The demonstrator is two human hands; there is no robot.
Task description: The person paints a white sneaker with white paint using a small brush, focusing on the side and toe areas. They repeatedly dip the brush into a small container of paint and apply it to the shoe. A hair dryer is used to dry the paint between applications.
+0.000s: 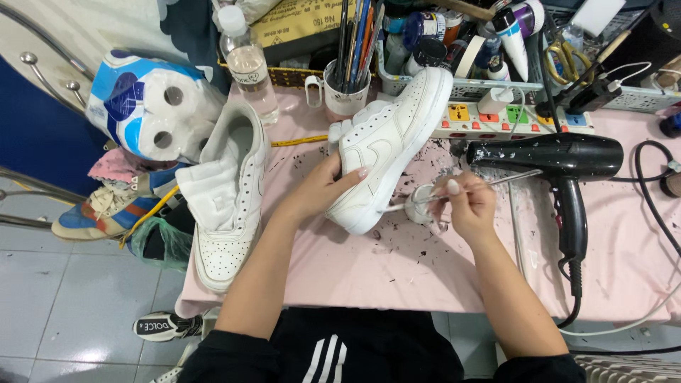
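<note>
From the head camera, the left hand (328, 186) has its grip closed around a white leather low-top sneaker (386, 145), tilted up above the pink-covered worktop (397, 266) at centre. Just right of it, the right hand (464, 204) pinches a thin white-handled brush (461, 191), its tip touching the sneaker's sole edge. A second white sneaker (228, 195) lies left; a black hairdryer (560, 167) rests right.

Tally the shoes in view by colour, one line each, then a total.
White: 2, one held in the left hand, one lying on the table
Blue and white: 1, on the floor
Black and white: 1, partly seen under the table edge
Total: 4
</note>
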